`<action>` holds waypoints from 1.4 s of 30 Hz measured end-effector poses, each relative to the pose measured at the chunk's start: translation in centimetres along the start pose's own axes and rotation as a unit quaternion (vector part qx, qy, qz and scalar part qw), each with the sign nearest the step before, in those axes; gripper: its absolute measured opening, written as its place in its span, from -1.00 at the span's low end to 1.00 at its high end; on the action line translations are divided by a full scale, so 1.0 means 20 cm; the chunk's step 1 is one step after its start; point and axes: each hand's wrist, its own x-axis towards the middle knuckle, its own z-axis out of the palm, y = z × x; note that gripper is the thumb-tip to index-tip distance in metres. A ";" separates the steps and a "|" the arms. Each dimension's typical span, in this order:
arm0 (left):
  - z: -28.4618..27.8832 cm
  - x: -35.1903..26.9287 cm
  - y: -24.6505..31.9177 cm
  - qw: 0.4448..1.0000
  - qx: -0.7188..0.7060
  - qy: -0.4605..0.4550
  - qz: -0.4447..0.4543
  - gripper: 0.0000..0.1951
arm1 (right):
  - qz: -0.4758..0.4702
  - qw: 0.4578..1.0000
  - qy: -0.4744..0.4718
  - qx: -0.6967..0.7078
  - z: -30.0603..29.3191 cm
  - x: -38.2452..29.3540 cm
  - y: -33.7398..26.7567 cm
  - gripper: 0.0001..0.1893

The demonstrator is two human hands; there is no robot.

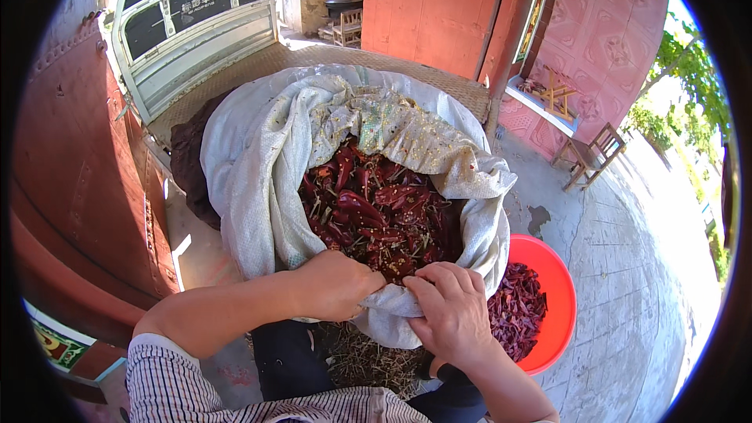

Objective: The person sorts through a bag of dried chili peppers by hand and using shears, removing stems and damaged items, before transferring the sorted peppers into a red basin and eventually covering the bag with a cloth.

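Note:
A large white woven sack (252, 200) stands before me with its mouth folded back. Inside lie many dried red chili peppers (382, 205), with loose yellow seeds scattered over them. My left hand (338, 286) is closed on the sack's near rim. Just to its right, my right hand (449, 302) grips the same rim with fingers curled over the rolled cloth. The fingertips of both hands are partly hidden by the fabric. More seeds cling to the inner lining on the sack's far side.
At right, a red plastic basin (559, 320) holds dark red chili pieces (517, 311). Stems and debris (367, 358) litter the ground by my legs. Behind the sack is a flatbed truck's bed (329, 56). A small wooden chair (590, 155) stands by the pink tiled wall (611, 29).

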 end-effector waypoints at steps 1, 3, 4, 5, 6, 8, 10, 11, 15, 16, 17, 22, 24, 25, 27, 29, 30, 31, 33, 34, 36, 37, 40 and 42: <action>0.04 -0.01 -0.01 1.000 0.018 -0.004 -0.011 -0.65 | 0.018 1.000 -0.007 0.010 -0.05 -0.01 -0.06 -0.50; 0.08 -0.03 -0.05 0.992 0.045 0.112 0.038 -0.73 | 0.105 0.987 -0.027 0.115 -0.08 -0.12 -0.10 -0.46; 0.07 -0.02 -0.04 0.985 0.058 0.150 0.058 -0.76 | 0.180 0.961 -0.052 0.203 -0.09 -0.18 -0.10 -0.42; 0.07 -0.02 -0.04 0.977 0.070 0.188 0.077 -0.79 | 0.257 0.923 -0.065 0.278 -0.09 -0.23 -0.10 -0.36; 0.06 -0.01 -0.02 0.971 0.091 0.201 0.093 -0.82 | 0.361 0.830 -0.108 0.410 -0.07 -0.24 -0.07 -0.28; 0.04 0.02 0.03 0.958 0.134 0.224 0.121 -0.88 | 0.455 0.660 -0.157 0.576 -0.02 -0.21 0.01 -0.20; 0.04 0.05 0.09 0.943 0.168 0.250 0.138 -0.91 | 0.492 0.548 -0.160 0.658 0.06 -0.12 0.08 -0.11; 0.04 0.06 0.12 0.935 0.187 0.265 0.143 -0.93 | 0.503 0.529 -0.141 0.669 0.09 -0.05 0.08 -0.15; -0.01 0.11 0.14 0.900 0.254 0.330 0.127 -0.91 | 0.498 0.528 -0.025 0.688 0.19 0.21 0.06 -0.31; -0.04 0.12 0.13 0.894 0.255 0.344 0.132 -0.92 | 0.497 0.525 0.000 0.691 0.26 0.23 0.10 -0.34; -0.06 0.13 0.12 0.886 0.260 0.361 0.131 -0.92 | 0.496 0.522 0.024 0.693 0.32 0.25 0.14 -0.37; -0.01 0.16 0.03 0.874 0.296 0.378 0.080 -0.91 | 0.413 0.543 0.206 0.701 0.44 0.49 0.21 -0.76; 0.08 0.16 0.03 0.883 0.316 0.344 0.046 -0.75 | 0.339 0.503 0.163 0.778 0.50 0.49 0.37 -0.67; 0.12 0.15 0.00 0.892 0.301 0.336 0.041 -0.72 | 0.328 0.482 0.145 0.799 0.54 0.48 0.40 -0.64; 0.21 0.13 -0.07 0.909 0.265 0.319 0.032 -0.67 | 0.346 0.452 0.154 0.808 0.63 0.36 0.43 -0.65; 0.27 0.04 -0.13 0.932 0.259 0.253 0.021 -0.66 | 0.438 0.474 0.143 0.750 0.66 0.28 0.32 -0.61; 0.29 0.02 -0.14 0.940 0.244 0.235 0.033 -0.69 | 0.461 0.523 0.141 0.703 0.64 0.23 0.27 -0.60; 0.31 0.00 -0.13 0.948 0.229 0.213 0.047 -0.72 | 0.482 0.568 0.140 0.653 0.61 0.17 0.24 -0.58; 0.29 -0.03 -0.10 0.976 0.168 0.131 0.050 -0.83 | 0.433 0.708 0.037 0.557 0.53 0.00 0.22 -0.54; 0.26 -0.04 -0.07 0.984 0.147 0.084 0.052 -0.84 | 0.370 0.792 -0.011 0.486 0.48 -0.06 0.25 -0.52; 0.25 -0.08 -0.06 0.990 0.109 0.050 0.080 -0.86 | 0.300 0.885 -0.137 0.327 0.26 -0.09 0.24 -0.50; 0.25 -0.10 -0.06 0.988 0.115 0.066 0.077 -0.86 | 0.302 0.893 -0.169 0.287 0.13 -0.09 0.22 -0.54; 0.26 -0.13 -0.02 0.985 0.128 0.091 0.067 -0.85 | 0.338 0.908 -0.150 0.196 -0.11 -0.09 0.17 -0.64; 0.25 -0.14 0.00 0.986 0.135 0.084 0.053 -0.82 | 0.353 0.917 -0.036 0.180 -0.10 -0.09 0.21 -0.69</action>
